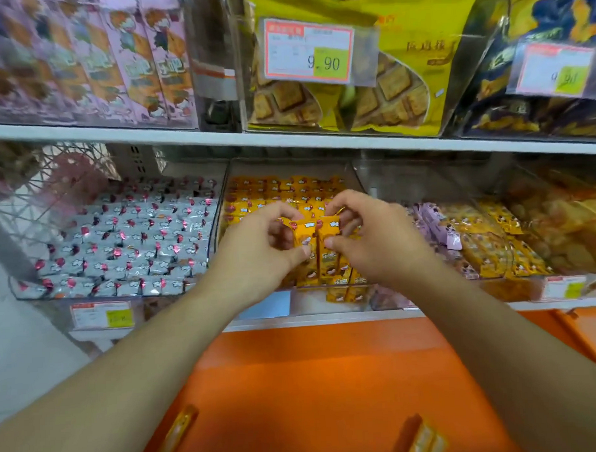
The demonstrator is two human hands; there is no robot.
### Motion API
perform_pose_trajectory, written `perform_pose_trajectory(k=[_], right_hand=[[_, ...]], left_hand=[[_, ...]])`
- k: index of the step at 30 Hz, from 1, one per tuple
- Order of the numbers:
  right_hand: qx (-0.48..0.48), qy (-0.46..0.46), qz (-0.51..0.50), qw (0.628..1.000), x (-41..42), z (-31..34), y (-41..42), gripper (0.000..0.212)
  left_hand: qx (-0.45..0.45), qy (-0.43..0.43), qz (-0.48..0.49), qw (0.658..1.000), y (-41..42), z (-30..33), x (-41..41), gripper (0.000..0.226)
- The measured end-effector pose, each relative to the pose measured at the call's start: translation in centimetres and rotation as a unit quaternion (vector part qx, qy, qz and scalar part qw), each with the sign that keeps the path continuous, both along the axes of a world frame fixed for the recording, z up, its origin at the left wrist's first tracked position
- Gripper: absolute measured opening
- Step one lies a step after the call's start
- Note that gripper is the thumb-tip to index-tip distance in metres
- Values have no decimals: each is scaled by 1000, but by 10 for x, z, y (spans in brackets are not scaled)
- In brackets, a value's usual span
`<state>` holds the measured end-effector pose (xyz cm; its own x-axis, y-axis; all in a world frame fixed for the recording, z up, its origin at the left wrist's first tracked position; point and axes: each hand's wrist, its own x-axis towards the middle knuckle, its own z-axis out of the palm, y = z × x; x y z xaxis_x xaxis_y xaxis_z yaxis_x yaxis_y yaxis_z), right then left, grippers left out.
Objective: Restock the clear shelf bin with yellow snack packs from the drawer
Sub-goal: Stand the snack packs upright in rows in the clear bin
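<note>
A clear shelf bin (289,165) in the middle of the lower shelf holds rows of small yellow snack packs (282,189). Over its front part, my left hand (257,247) and my right hand (371,236) pinch a few upright yellow snack packs (315,238) between thumbs and fingers, one hand on each side. More yellow packs stand below the hands at the bin's front. Under the shelf is an orange drawer front (312,377), and two yellow packs (180,432) show blurred at the bottom edge.
A clear bin of silver-wrapped snacks (121,238) sits to the left, and a bin of purple and yellow packs (476,240) to the right. The upper shelf (219,135) carries large bags and a price tag (309,51).
</note>
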<state>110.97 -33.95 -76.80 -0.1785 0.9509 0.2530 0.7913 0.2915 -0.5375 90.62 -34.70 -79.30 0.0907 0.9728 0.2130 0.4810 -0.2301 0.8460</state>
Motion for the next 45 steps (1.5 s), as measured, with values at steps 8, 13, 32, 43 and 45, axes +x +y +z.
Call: perform_pose_trajectory(k=[8,13,32,43,45], right_hand=[[49,-100,3,994,8,-25,9,31],[66,-151,9,986,8,-37,13,32],[37,-140,38,989,20,-42,13,31],[36,-30,57,997,31,-30,-65,6],[-8,-5,38,999,35,-45,-84,6]], left_hand=[[2,132,22,991,11,-17,14,35],[-1,166,21,986,16,-25,17,38],[-11,171,19,985,11,-24,12,36],[-25,36,20,999,-86,-24,-32,18],[-38,34,22,998,-114,-41,-42,17]])
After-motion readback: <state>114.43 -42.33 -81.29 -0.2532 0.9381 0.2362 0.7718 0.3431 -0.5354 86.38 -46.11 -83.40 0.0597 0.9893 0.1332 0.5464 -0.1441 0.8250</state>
